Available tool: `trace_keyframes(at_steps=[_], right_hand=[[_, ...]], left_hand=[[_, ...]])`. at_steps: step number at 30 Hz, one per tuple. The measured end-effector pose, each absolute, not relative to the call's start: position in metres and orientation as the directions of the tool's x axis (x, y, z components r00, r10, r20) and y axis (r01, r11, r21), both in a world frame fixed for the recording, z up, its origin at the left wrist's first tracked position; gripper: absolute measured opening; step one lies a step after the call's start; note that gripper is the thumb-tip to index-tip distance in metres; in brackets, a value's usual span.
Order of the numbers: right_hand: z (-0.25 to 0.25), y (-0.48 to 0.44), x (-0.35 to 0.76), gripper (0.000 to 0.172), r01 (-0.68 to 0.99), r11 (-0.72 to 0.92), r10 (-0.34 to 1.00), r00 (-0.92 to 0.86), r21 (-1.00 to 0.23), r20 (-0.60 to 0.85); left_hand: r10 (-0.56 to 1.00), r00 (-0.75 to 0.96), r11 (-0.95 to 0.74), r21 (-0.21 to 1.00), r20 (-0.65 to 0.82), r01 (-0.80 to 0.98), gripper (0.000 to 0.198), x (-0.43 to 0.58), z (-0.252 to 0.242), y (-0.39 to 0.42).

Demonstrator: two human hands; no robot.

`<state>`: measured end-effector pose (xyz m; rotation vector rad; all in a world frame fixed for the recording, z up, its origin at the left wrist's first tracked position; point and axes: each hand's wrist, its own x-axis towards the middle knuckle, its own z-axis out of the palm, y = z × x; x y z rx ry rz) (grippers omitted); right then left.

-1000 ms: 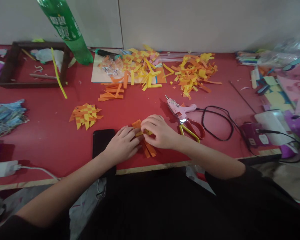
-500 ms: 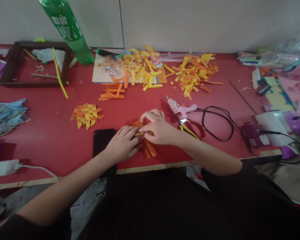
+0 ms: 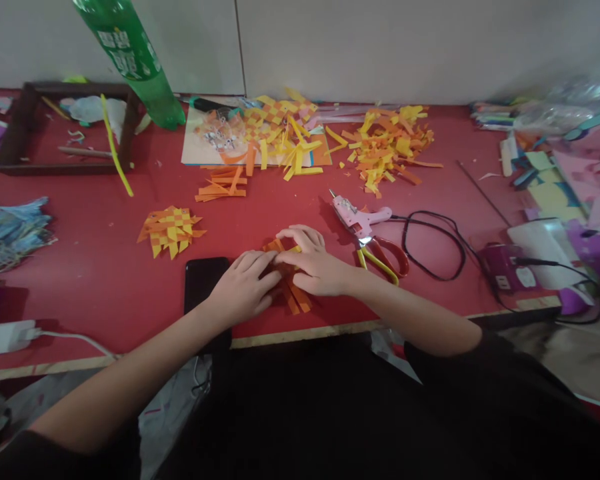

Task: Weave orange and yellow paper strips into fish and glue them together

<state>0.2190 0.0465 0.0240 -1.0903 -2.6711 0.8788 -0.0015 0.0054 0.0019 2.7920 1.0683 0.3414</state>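
- Strips of orange and yellow paper (image 3: 299, 300) lie crossed on the counter (image 3: 130, 293) near its front edge, partly hidden under both hands.
- Left hand (image 3: 244, 283): fingers bent together, tips on the strips; I cannot tell whether they pinch.
- Right hand (image 3: 314, 263): forefinger stretched toward the left fingertips, thumb apart below it; its grip is hidden too.
- Black phone (image 3: 205, 283), partly under the left forearm; no brand shows.
- Pink glue gun (image 3: 357, 215) and a red-and-yellow-handled tool (image 3: 393, 259), right of the hands.
- Checkered paper fish (image 3: 173, 230), left of the strips.
- Purple box (image 3: 505, 270) at right, its pale markings too small to read.
- Green bottle (image 3: 165, 107) at the back, its white lettering too blurred to read.
- Red counter top, pale worn front edge, against a plain greyish wall (image 3: 380, 53) with one dark upright seam.
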Motion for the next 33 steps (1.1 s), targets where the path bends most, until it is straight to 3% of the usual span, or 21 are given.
trace_keyframes(at_steps=[4,11,18,24,33], right_hand=[[0.022,0.047,0.217,0.036,0.621,0.576,0.717,-0.696,-0.531,-0.035],[0.022,0.051,0.217,0.050,0.601,0.676,0.644,-0.763,-0.425,-0.055],[0.015,0.057,0.207,0.043,0.600,0.620,0.665,-0.743,-0.505,-0.067],[0.016,0.061,0.204,0.023,0.618,0.575,0.719,-0.695,-0.536,-0.029],[0.024,0.075,0.208,0.020,0.542,0.635,0.588,-0.801,-0.550,-0.111]], left_hand=[[0.669,0.725,-0.743,0.194,0.166,0.641,0.022,-0.001,0.001,0.005],[0.692,0.699,-0.722,0.207,0.183,0.660,0.025,-0.001,0.001,0.004],[0.696,0.692,-0.718,0.202,0.190,0.666,0.020,-0.001,0.000,0.003],[0.705,0.679,-0.709,0.190,0.204,0.679,0.018,0.000,0.003,0.001],[0.702,0.677,-0.712,0.197,0.222,0.674,0.032,-0.001,-0.003,0.002]])
